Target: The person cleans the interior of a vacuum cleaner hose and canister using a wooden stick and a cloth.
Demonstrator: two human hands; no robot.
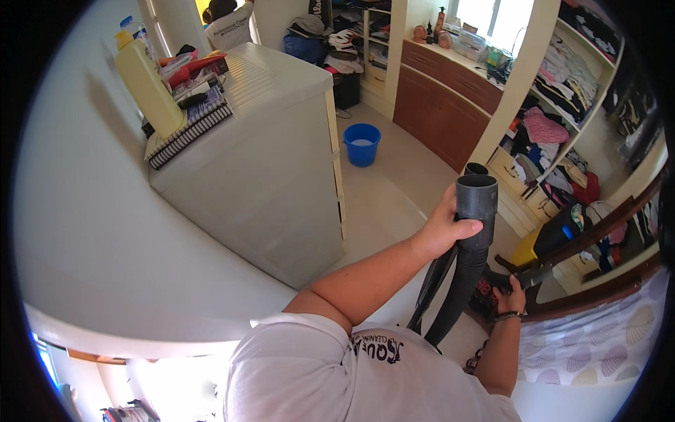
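The left hand (448,224) is grasping the black cuff (479,211) at the end of a vacuum hose, its thumb pressing across the near side and its fingers wrapping behind. The cuff is standing nearly upright, its round open mouth facing up. From there the corrugated hose (460,290) is running down and a little leftward, its long axis leading toward the white shirt (302,366). A second black tube end (477,169) is showing just behind the cuff, also opening upward.

Lower and to the right, the right hand (508,299) is curling around a dark tube (498,280), which is lying more sideways and pointing right; whether this is joining the hose I cannot tell. A bracelet (508,316) is circling that wrist.

Beyond the left forearm, a tall grey cabinet (274,162) is bearing a yellow bottle (149,88) and a spiral notebook (190,133). A blue bucket (362,146) is standing on the floor (383,193) past the cuff. To the right, clothes (545,128) are filling shelves, and a patterned cloth (598,341) is spreading below a brown frame (605,292). Farther off, brown drawers (446,74) are lining a counter, and a co-worker (230,29) is showing at the top left.
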